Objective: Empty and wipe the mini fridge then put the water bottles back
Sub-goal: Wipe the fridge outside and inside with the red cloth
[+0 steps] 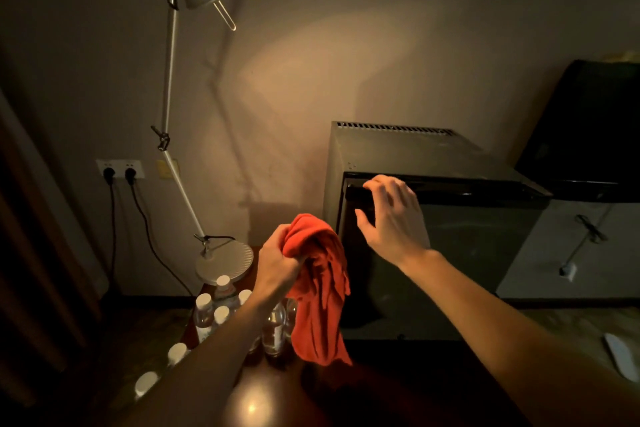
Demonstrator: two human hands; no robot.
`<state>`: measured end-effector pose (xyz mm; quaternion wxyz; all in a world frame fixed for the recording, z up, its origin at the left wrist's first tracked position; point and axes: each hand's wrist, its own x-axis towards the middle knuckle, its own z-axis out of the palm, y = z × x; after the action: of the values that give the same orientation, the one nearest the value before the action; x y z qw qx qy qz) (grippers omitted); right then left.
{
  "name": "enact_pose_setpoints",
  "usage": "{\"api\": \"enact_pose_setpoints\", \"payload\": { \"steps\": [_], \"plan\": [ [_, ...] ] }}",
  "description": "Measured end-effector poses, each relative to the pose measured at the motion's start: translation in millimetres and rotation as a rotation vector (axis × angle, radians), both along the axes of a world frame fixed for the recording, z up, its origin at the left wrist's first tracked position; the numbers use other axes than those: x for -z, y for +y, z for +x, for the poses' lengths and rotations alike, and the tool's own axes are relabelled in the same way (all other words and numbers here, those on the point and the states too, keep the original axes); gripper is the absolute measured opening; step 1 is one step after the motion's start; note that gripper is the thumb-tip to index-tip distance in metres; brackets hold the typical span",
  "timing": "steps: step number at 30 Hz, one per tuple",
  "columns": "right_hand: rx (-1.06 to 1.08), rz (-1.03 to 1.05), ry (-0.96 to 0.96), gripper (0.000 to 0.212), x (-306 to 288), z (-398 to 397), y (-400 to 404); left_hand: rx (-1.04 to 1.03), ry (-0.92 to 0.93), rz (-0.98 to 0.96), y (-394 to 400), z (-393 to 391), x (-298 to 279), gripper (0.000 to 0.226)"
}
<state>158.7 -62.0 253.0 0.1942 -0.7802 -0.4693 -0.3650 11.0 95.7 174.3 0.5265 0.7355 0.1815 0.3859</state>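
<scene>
Head view, looking down past both forearms: the left hand [277,262] has its fingers curled tight round a bunched red cloth [320,291], which hangs in front of the mini fridge [450,236]. The right hand [391,218] is at the top left corner of the fridge's dark door, fingers spread with the tips on its upper edge. Water bottles [214,312] with white caps stand clustered on the desk [256,399] below the left forearm, near a lamp [225,262].
</scene>
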Motion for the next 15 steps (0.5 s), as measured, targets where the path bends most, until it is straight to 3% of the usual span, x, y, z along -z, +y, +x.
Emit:
{"api": "enact_pose_setpoints", "payload": {
  "steps": [6,15],
  "plan": [
    [0.140,-0.162,0.075,0.061,-11,14,20,-0.026,-0.005,0.073,-4,10,-16,0.035],
    [0.097,-0.054,-0.019,0.053,-3,19,22,-0.122,-0.015,0.195,-3,11,-20,0.031]
  ]
}}
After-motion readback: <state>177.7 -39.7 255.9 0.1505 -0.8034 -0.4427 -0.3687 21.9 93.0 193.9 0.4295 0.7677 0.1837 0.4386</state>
